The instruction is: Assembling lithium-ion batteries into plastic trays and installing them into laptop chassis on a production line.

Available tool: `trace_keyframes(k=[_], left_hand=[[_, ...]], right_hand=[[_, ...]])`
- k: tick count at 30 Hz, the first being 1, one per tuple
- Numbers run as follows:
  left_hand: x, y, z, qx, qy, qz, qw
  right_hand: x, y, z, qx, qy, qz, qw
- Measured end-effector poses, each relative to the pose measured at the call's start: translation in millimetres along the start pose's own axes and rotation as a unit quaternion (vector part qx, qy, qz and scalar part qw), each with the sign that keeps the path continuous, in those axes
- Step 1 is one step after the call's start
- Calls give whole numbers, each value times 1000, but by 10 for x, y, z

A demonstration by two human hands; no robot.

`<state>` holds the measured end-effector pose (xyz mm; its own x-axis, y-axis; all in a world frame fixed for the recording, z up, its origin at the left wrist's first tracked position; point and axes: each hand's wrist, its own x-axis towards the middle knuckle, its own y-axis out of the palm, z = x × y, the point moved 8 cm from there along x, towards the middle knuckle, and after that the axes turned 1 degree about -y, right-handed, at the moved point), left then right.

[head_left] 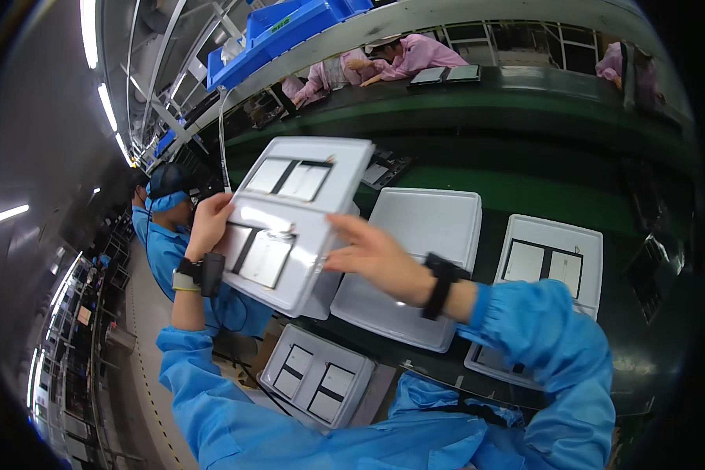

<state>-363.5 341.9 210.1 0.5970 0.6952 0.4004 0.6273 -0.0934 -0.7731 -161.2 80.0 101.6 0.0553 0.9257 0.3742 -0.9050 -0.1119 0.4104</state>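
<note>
A white plastic tray (351,168) with two compartments is tilted in front of me, between my two hands. Each compartment carries a flat silver-white pack with a black strip; one pack (304,181) lies in the far half, another pack (265,260) in the near half. My left hand (210,225) is closed on the tray's left side, its fingertips at the rim. At the opposite edge, my right hand (380,260) grips the tray's right side, slightly blurred, with its fingers stretched against it. More white plastic shows under the tray, partly hidden by it.
A bare white tray (427,227) stands right of my hands, and a tray with packs (593,258) farther right. Another loaded tray (317,415) is low at left. Beyond runs a green-black conveyor (493,172). A blue-clad co-worker (164,243) stands left; blue bins (290,35) hang overhead.
</note>
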Motion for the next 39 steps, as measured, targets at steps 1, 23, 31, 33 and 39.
trace_keyframes(k=[1,23,31,33,39], left_hand=[[-33,-117,350,-9,-20,-1,1000],[624,-89,2314,355,-129,152,913],[724,597,-334,22,115,78,990],[326,988,-1394,25,141,111,983],[-682,2790,-3249,-37,370,263,890]], right_hand=[[84,131,-192,33,31,15,999],[-4000,-2180,2189,-744,116,-385,534],[-5230,-2168,1894,-770,230,-451,388],[-5377,-2017,1920,-740,218,-492,403],[-5649,-1578,2102,-805,215,-473,286]])
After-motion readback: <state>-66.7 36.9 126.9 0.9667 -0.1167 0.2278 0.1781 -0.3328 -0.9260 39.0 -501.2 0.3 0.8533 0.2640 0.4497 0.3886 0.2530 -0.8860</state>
